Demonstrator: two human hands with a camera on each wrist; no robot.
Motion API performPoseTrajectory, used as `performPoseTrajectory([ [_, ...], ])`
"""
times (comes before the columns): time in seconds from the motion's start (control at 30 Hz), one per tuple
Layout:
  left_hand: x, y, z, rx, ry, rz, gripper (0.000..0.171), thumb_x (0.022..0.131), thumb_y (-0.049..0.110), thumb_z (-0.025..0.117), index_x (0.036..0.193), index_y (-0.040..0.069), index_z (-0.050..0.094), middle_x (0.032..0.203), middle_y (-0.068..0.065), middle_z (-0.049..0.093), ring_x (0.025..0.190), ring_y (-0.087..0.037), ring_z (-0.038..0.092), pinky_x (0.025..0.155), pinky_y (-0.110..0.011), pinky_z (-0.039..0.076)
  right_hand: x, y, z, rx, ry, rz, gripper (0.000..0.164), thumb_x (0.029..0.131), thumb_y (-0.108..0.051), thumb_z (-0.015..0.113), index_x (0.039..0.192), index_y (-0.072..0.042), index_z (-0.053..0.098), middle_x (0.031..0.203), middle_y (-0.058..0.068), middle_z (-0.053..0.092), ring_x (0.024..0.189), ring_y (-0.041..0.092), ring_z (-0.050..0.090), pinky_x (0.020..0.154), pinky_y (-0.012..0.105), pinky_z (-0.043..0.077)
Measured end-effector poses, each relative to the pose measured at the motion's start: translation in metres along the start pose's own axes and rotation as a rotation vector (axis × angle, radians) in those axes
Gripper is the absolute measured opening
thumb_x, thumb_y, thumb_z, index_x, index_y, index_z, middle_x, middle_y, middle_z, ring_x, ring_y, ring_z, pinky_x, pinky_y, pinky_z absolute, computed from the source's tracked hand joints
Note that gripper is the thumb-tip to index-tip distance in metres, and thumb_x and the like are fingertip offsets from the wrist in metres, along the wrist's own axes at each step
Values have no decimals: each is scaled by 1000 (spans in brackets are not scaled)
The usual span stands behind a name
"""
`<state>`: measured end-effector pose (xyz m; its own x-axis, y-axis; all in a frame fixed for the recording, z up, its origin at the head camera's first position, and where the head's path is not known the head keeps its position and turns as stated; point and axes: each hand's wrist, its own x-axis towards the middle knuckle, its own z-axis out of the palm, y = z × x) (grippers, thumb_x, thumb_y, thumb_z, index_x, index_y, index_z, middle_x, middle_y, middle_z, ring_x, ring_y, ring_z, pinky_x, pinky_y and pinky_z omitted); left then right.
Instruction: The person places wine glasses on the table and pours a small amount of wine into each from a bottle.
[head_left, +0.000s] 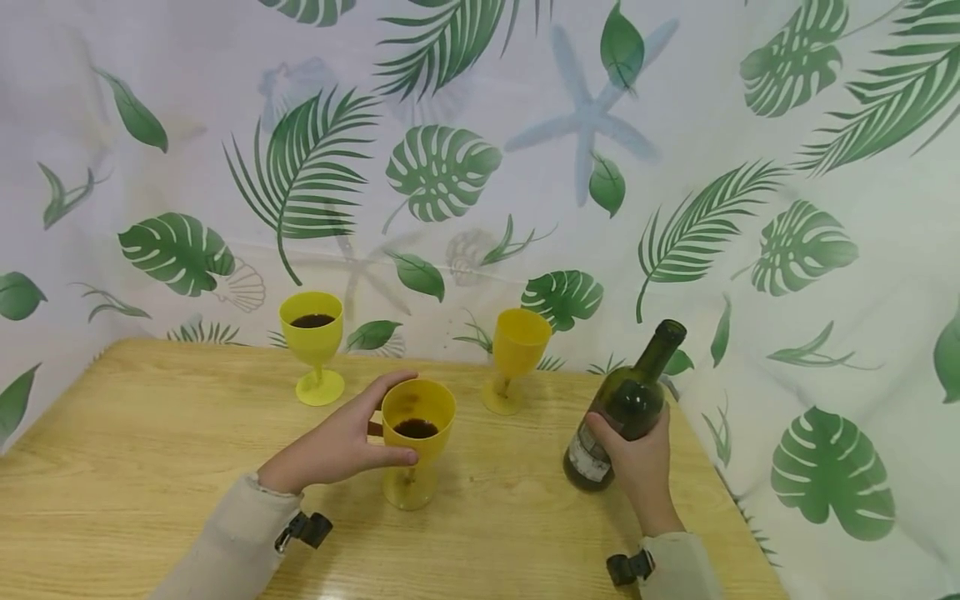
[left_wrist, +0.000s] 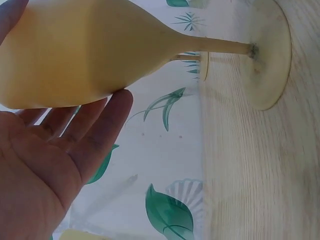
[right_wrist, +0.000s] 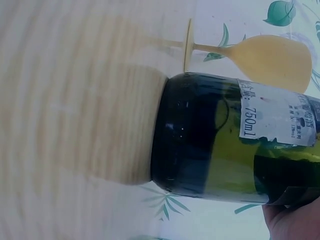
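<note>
In the head view, my left hand point(head_left: 341, 439) holds the bowl of a yellow wine goblet point(head_left: 417, 408) with dark liquid in it, thumb in front and fingers round the far side. The left wrist view shows fingertips against the underside of the bowl point(left_wrist: 75, 55) and the round foot point(left_wrist: 270, 55) at the wooden tabletop. At the right, my right hand point(head_left: 637, 467) grips a green glass wine bottle point(head_left: 622, 408) round its body. The bottle is uncorked, leans slightly, and its base is close to the table. Its torn white label point(right_wrist: 275, 115) reads 750ml.
Another yellow goblet point(head_left: 312, 329) with dark liquid stands at the back left of the wooden table point(head_left: 187, 417). A third yellow goblet point(head_left: 520, 346) stands at the back, between the held goblet and the bottle. Behind the table hangs a leaf-patterned cloth point(head_left: 465, 250), continuing along the right side.
</note>
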<state>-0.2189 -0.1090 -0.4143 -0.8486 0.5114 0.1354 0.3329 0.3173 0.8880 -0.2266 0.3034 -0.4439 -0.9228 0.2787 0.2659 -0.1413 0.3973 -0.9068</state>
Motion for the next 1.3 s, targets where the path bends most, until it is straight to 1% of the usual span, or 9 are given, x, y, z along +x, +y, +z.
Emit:
performPoseTrajectory([
  [0.2, 0, 1, 1, 10, 0, 0, 93, 86, 38, 86, 160, 26, 31, 154, -2, 45, 134, -26, 49, 105, -49, 50, -2, -1, 1, 4, 2, -3, 100, 88, -27, 84, 162, -15, 18, 146, 15, 45, 133, 31, 46, 113, 54, 36],
  [0.33, -4, 1, 1, 17, 11, -5, 92, 86, 37, 87, 159, 28, 32, 153, -2, 46, 133, -26, 51, 104, -46, 51, -2, 0, 4, 15, -8, -17, 99, 88, -25, 84, 161, -15, 19, 144, 14, 47, 131, 30, 47, 112, 52, 37],
  [0.5, -6, 1, 2, 20, 18, 14, 93, 86, 37, 86, 159, 26, 31, 153, -4, 46, 134, -27, 51, 104, -47, 51, -1, 2, 6, 14, -4, -22, 98, 87, -24, 84, 161, -16, 20, 143, 13, 48, 130, 29, 48, 111, 51, 38],
  [0.7, -6, -4, 4, -21, 16, 17, 92, 83, 33, 89, 156, 22, 35, 146, -4, 51, 128, -27, 53, 102, -49, 51, -1, 1, 6, 27, -17, -17, 96, 87, -25, 85, 159, -11, 23, 145, 16, 47, 131, 32, 47, 113, 54, 37],
  [0.8, -4, -6, 5, -39, 14, 26, 89, 83, 29, 90, 153, 21, 37, 144, -5, 53, 127, -28, 54, 100, -46, 53, -2, 3, 5, 28, -15, -19, 96, 88, -26, 84, 159, -12, 23, 144, 15, 46, 131, 30, 47, 112, 53, 37],
  [0.93, 1, -8, 9, -64, 25, 31, 86, 84, 28, 89, 153, 19, 38, 146, -6, 51, 129, -30, 53, 98, -44, 55, -3, 5, 4, 19, 4, -42, 95, 88, -26, 84, 159, -13, 23, 141, 13, 48, 128, 27, 48, 111, 52, 38],
  [1.07, 6, -10, 14, -64, 66, 27, 84, 85, 28, 89, 152, 18, 40, 145, -5, 52, 127, -28, 55, 99, -42, 55, -3, 5, 2, 17, 14, -46, 95, 87, -26, 84, 159, -12, 23, 141, 14, 49, 127, 28, 48, 111, 54, 38],
  [1.17, 10, -12, 17, -54, 117, 20, 84, 84, 29, 89, 152, 18, 40, 144, -4, 53, 126, -26, 56, 99, -41, 55, -2, 4, 2, 20, 18, -35, 98, 87, -28, 85, 160, -13, 22, 143, 15, 48, 130, 31, 48, 112, 56, 37],
  [1.3, 18, -14, 20, -56, 181, 25, 86, 84, 29, 89, 154, 19, 39, 145, -5, 52, 127, -26, 55, 100, -45, 54, 0, 3, 2, 23, 22, -33, 100, 86, -29, 85, 161, -14, 21, 145, 14, 47, 133, 32, 47, 113, 55, 36],
])
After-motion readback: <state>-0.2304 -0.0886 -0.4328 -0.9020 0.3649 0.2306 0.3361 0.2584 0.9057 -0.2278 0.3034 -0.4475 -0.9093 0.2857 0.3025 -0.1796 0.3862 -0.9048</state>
